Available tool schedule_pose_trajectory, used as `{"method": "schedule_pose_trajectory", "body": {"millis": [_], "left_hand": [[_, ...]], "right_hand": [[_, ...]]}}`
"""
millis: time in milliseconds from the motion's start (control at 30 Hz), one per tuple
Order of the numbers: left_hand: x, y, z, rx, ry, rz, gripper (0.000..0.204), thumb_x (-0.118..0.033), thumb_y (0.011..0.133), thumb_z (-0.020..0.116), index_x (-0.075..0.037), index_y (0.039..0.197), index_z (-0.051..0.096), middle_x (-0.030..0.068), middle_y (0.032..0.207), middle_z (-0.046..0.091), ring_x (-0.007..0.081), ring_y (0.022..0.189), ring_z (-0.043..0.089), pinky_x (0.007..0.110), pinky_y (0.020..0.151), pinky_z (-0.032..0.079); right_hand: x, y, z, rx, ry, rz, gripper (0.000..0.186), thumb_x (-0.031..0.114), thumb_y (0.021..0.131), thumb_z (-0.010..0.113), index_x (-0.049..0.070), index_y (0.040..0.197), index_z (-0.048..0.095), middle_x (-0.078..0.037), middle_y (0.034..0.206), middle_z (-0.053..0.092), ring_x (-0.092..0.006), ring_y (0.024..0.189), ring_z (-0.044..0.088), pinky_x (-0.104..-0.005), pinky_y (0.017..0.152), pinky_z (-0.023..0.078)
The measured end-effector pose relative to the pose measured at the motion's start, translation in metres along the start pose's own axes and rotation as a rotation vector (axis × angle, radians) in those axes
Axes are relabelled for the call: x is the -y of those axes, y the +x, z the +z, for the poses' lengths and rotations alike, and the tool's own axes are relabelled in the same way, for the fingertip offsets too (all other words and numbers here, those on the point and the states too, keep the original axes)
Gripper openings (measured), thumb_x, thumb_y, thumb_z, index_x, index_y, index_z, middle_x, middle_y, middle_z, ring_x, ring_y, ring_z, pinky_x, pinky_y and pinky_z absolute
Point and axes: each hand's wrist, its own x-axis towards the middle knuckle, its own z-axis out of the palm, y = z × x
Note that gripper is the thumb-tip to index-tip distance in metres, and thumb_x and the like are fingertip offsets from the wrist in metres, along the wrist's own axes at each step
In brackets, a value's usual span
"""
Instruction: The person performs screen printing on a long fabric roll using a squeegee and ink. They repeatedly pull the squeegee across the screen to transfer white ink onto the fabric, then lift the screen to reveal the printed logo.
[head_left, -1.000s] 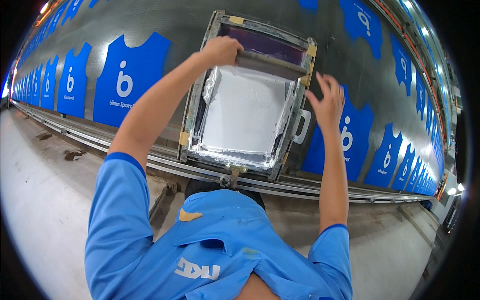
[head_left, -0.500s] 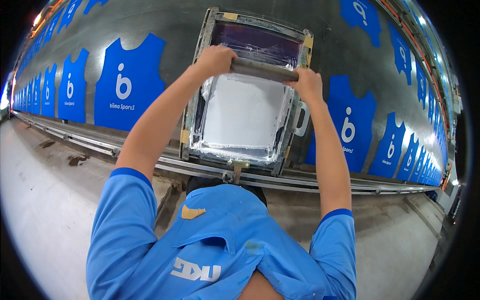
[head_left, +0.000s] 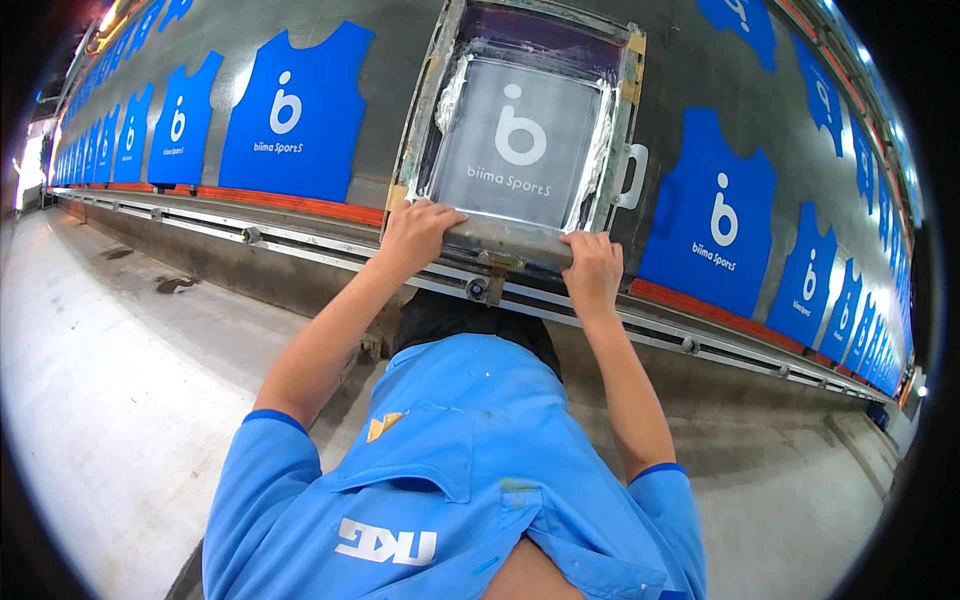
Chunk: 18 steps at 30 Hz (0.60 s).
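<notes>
Both my hands grip a long squeegee [head_left: 510, 240] at the near end of a screen printing frame [head_left: 408, 150]. My left hand [head_left: 420, 235] is wrapped round its left end, my right hand [head_left: 594, 268] round its right end. The mesh [head_left: 470, 140] inside the frame shows a pale logo with lettering under it. White ink [head_left: 588, 190] lies along the sides of the mesh, and a dark purple strip [head_left: 540, 32] runs across its far end. A white handle [head_left: 630, 176] sticks out from the frame's right side.
Blue vest-shaped fabric pieces with white prints lie on the long dark table, such as one at left [head_left: 295, 120] and one at right [head_left: 710, 205]. A metal rail [head_left: 330, 252] runs along the table's near edge, with pale floor [head_left: 110, 380] below.
My hands have pulled the squeegee from the far part of the screen to its near end. The thick white ink layer has gone from the mesh middle, and the logo shows there.
</notes>
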Motion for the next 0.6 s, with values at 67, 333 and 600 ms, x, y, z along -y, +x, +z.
{"method": "schedule_pose_trajectory", "body": {"millis": [67, 333, 600], "left_hand": [[-0.010, -0.017, -0.008, -0.060, 0.068, 0.068, 0.047, 0.000, 0.075, 0.063, -0.017, 0.118, 0.072, 0.0061, 0.107, 0.074, 0.0254, 0.103, 0.067, 0.043, 0.084, 0.050], [-0.013, 0.030, -0.054, 0.108, -0.024, -0.002, 0.033, -0.005, 0.078, 0.063, -0.016, 0.107, 0.074, 0.0111, 0.090, 0.073, 0.0326, 0.089, 0.070, 0.048, 0.077, 0.053], [0.020, 0.248, -0.121, 0.154, 0.098, 0.033, 0.041, -0.030, 0.070, 0.085, -0.017, 0.108, 0.076, 0.0129, 0.098, 0.074, 0.0348, 0.097, 0.069, 0.046, 0.083, 0.054]], "right_hand": [[0.007, -0.016, 0.000, -0.027, -0.011, -0.037, 0.039, 0.003, 0.064, 0.079, 0.014, 0.101, 0.070, 0.000, 0.098, 0.067, -0.0222, 0.101, 0.058, -0.0384, 0.087, 0.041], [-0.003, 0.028, -0.066, 0.046, -0.009, -0.083, 0.034, 0.013, 0.068, 0.082, 0.015, 0.101, 0.072, 0.000, 0.105, 0.068, -0.0239, 0.106, 0.058, -0.0416, 0.091, 0.042], [-0.069, 0.215, -0.113, 0.119, 0.052, 0.139, 0.046, 0.033, 0.073, 0.086, 0.004, 0.106, 0.069, -0.020, 0.101, 0.073, -0.0370, 0.098, 0.070, -0.0459, 0.088, 0.054]]}}
